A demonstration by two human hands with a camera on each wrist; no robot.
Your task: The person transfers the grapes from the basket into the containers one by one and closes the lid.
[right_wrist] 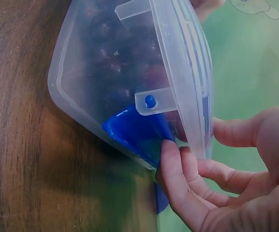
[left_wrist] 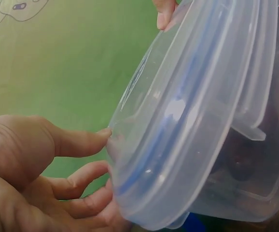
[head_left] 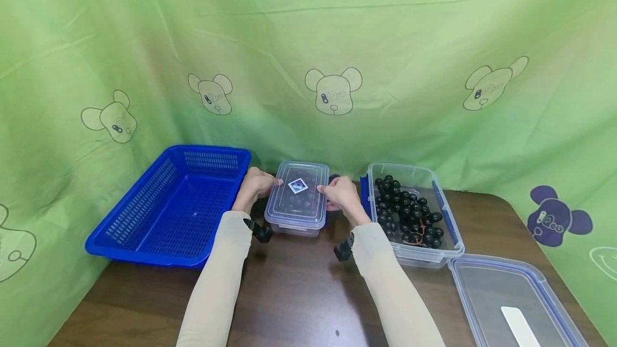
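A clear plastic food container (head_left: 295, 228) with its lid (head_left: 308, 202) on stands between both hands; dark round fruit shows dimly through its wall. My left hand (head_left: 256, 186) grips the lid's left edge, thumb on top and fingers curled at the side. At the opposite edge, my right hand (head_left: 341, 196) has its thumb on the lid and its fingers at the side. In the right wrist view those fingers touch a blue latch (right_wrist: 139, 133), which hangs swung away from the rim. The container's far side is hidden in both wrist views.
To the left sits a blue plastic basket (head_left: 193, 224). On the right, an open clear container (head_left: 450, 232) holds a bunch of black grapes (head_left: 405, 208). Its large lid (head_left: 491, 288) lies at the table's (head_left: 294, 293) right edge. A green printed cloth (head_left: 270, 42) hangs behind.
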